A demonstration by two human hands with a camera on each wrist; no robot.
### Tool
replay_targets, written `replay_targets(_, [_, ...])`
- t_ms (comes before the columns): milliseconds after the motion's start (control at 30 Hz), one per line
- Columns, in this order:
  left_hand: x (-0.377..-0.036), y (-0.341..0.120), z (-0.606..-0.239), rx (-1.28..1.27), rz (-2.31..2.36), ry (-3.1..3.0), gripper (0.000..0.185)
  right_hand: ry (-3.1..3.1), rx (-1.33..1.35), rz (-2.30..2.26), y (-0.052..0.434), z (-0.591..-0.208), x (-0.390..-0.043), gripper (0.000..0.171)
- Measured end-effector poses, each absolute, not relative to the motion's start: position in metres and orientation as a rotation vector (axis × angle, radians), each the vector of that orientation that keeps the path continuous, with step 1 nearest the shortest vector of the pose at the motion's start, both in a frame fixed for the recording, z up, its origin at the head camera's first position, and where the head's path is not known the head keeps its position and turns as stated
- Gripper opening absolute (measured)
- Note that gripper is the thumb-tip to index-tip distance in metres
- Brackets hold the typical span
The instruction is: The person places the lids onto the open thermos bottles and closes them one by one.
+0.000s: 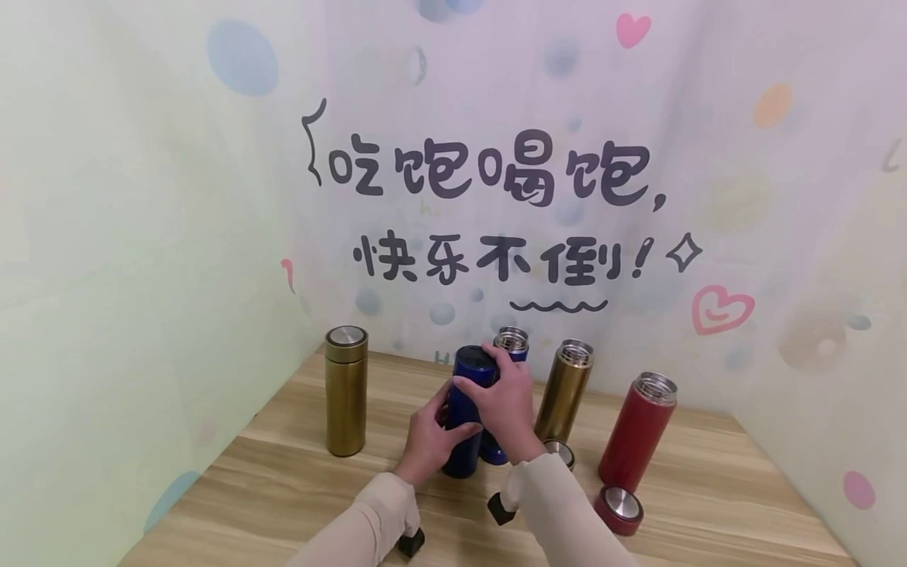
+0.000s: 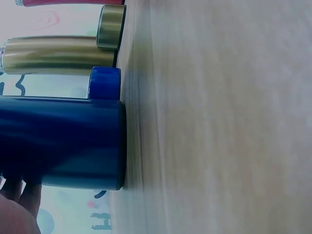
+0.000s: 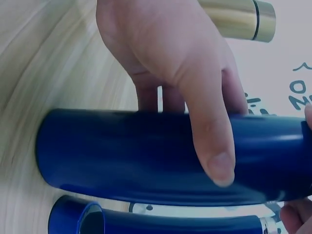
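On the wooden surface (image 1: 298, 465) a row of vacuum flasks stands near the far wall. At the far left is a gold flask (image 1: 346, 391) with its steel-topped cap on, well apart from the rest. Next, near the middle, is the dark blue flask (image 1: 465, 413), upright and capped, which both hands hold. The left hand (image 1: 432, 441) wraps its fingers round the lower body, the thumb across the front; the right hand (image 1: 505, 405) comes over from the right with fingers curled round the upper part by the cap.

This flask looks rigid, glossy metal, likely slippery under bare fingers and, being double-walled, fairly weighty for its size. It should not crush or chip easily. The sound grip is round the cylinder's mid-body, one hand steadying low while the other works at the cap. Whether it holds liquid cannot be seen.

Just behind it stands a second blue flask (image 1: 512, 346), lid off, steel mouth showing; what seems to be its blue cap (image 2: 104, 83) lies at its foot. To the right an open gold flask (image 1: 564, 390) has its lid (image 1: 560, 453) by its base. Farthest right, an open red flask (image 1: 638, 431) stands with its red lid (image 1: 619, 509) nearer. Their insides are out of view.
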State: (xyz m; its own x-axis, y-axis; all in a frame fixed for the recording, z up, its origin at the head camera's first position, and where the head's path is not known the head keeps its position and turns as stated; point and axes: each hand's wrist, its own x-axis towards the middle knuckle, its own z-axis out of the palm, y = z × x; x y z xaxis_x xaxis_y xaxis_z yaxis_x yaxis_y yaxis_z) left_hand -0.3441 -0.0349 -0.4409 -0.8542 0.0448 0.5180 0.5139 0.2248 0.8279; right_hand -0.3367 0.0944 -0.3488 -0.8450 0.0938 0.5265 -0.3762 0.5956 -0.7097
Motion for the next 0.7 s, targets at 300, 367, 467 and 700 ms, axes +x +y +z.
replay_targets(300, [-0.344,-0.036,-0.440,-0.504,-1.682,-2.128,0.084,-2.203,0.175,0.997,0.081,-0.351,-0.337,0.068])
replay_targets(367, [-0.343,-0.036,-0.439,-0.505,-1.682,-2.126,0.083,-2.199,0.176,0.986,0.080,-0.352,-0.338,0.070])
replay_targets(467, [-0.344,-0.037,-0.439,-0.485,-1.681,-2.141,0.084,-2.225,0.195,1.040,0.080,-0.353,-0.340,0.071])
replay_targets(700, [-0.347,-0.037,-0.440,-0.478,-1.677,-2.192,0.086,-2.341,0.391,1.474,0.097,-0.347,-0.345,0.065])
